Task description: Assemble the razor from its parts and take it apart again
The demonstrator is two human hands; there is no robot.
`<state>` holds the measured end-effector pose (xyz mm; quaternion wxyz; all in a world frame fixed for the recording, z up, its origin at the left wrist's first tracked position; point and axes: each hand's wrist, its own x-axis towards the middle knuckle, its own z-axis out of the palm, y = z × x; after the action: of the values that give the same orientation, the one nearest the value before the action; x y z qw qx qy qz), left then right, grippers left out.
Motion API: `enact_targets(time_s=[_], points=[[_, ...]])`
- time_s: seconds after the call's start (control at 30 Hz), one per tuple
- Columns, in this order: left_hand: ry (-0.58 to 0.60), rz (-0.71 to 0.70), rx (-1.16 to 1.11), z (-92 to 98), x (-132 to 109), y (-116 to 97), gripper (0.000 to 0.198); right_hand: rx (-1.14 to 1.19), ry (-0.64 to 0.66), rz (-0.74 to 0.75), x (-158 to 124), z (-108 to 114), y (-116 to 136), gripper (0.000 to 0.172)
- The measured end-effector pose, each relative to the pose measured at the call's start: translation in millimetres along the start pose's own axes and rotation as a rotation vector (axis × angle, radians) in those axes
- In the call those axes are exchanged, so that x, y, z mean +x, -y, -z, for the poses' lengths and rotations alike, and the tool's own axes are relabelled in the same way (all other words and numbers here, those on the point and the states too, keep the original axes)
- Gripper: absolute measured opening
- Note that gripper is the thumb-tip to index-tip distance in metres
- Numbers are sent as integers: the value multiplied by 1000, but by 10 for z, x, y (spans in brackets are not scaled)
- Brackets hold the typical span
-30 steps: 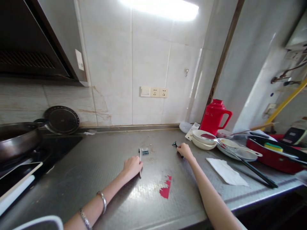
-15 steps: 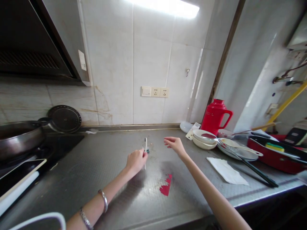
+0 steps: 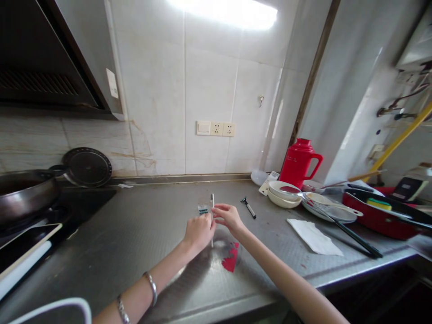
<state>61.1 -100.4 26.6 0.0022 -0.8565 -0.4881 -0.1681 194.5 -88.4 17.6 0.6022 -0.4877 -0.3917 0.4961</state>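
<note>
Sitting at nine o'clock from the hands, a round silver metal pan has contents too dark to tell. Mid-counter, the left hand grips a slim white toothbrush, long axis twelve-to-six, bristle end towards twelve, the right hand pinching it; at three o'clock, a deep red pan holds a yellow-and-green sponge.

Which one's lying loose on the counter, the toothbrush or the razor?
The dark-headed razor, lying to the right of your right hand; neither hand touches it. The white toothbrush, by contrast, is held in your left hand.
</note>
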Motion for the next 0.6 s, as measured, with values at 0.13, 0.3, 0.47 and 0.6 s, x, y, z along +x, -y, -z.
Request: enact_targets(time_s=[0.13, 0.3, 0.47, 0.6], points=[[0, -26, -2, -11, -7, -84, 31, -24, -31, -6, 20, 30, -12, 28], [-39, -127, -44, -44, 44, -160, 39, -81, -72, 15, 116, 318, 127, 28], [-44, -152, -33, -128, 231, 51, 30, -354, -153, 64, 312, 1049, 359, 28], [-27, -109, 13, -247, 428, 388, 26, -830, -254, 75, 555, 1662, 407, 22]])
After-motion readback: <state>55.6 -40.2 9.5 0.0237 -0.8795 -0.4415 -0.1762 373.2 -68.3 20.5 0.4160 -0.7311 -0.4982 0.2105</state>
